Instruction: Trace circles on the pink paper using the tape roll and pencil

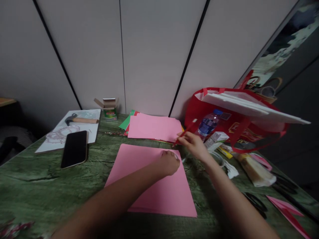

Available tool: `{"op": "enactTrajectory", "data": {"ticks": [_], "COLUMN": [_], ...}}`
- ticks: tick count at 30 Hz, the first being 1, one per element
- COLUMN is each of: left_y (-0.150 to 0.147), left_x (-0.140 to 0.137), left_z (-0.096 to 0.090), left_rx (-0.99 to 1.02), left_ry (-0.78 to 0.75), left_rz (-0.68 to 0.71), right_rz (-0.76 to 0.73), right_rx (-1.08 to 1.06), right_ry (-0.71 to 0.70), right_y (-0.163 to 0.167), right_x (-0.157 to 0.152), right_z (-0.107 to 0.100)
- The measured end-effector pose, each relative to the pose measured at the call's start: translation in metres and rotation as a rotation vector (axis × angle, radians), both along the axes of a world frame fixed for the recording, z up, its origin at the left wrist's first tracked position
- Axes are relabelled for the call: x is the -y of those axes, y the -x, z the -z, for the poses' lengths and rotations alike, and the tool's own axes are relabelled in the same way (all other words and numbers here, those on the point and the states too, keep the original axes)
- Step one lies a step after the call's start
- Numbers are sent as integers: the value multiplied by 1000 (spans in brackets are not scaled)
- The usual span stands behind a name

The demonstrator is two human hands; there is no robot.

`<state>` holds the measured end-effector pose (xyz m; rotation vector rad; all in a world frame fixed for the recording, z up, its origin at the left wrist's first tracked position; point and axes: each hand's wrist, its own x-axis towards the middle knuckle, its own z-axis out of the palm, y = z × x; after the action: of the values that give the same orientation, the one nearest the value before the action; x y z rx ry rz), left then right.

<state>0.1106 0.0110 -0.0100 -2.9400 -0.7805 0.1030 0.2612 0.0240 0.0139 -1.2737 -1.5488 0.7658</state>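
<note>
A pink paper sheet (154, 186) lies flat on the green table (37, 186) in front of me. My left hand (169, 162) rests on the sheet's far right corner, fingers curled, pressing it down. My right hand (193, 143) is just beyond that corner and grips a red pencil (186, 130), its tip pointing down toward the sheet's edge. A stack of coloured paper (154, 127) with pink on top lies behind the sheet.
A black phone (74, 148) lies at left, by a white board (93, 134) bearing a hammer (81, 119). A small open box (109, 108) stands at the wall. A red bag (236, 119) with a water bottle (209, 122), scissors (256, 201) and packets fills the right.
</note>
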Motion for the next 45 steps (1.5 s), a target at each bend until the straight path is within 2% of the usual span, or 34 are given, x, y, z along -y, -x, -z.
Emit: {"op": "enactTrajectory", "data": {"ticks": [3, 6, 10, 16, 21, 26, 29, 32, 35, 36, 41, 45], "left_y": [-4, -10, -13, -11, -12, -7, 3, 20, 36, 40, 47, 46], "left_x": [11, 18, 21, 21, 18, 17, 15, 11, 3, 1, -4, -3], "left_z": [6, 13, 20, 25, 31, 29, 25, 24, 32, 36, 61, 62], "left_rx": [-8, -22, 33, 54, 66, 73, 132, 257, 350, 360, 496, 603], "left_ry": [-2, 11, 67, 77, 29, -32, -12, 111, 216, 230, 230, 238], "left_rz": [-97, -183, -259, -247, -243, -150, -55, -33, -17, -4, 68, 56], "right_rz": [-215, -411, -517, -504, -326, -143, 26, 211, 336, 317, 11, -30], "right_rx": [-11, 40, 180, 245, 329, 235, 73, -76, -64, -4, 369, 510], "right_ry": [76, 200, 260, 227, 81, -4, -57, -109, -119, -104, 40, 61], "right_y": [27, 43, 48, 46, 44, 36, 24, 9, -6, -9, -11, 0], "right_x": [-17, -21, -19, -21, -25, -19, -3, 27, 70, 86, 156, 178], "right_z": [13, 19, 19, 22, 28, 37, 42, 50, 56, 57, 67, 85]}}
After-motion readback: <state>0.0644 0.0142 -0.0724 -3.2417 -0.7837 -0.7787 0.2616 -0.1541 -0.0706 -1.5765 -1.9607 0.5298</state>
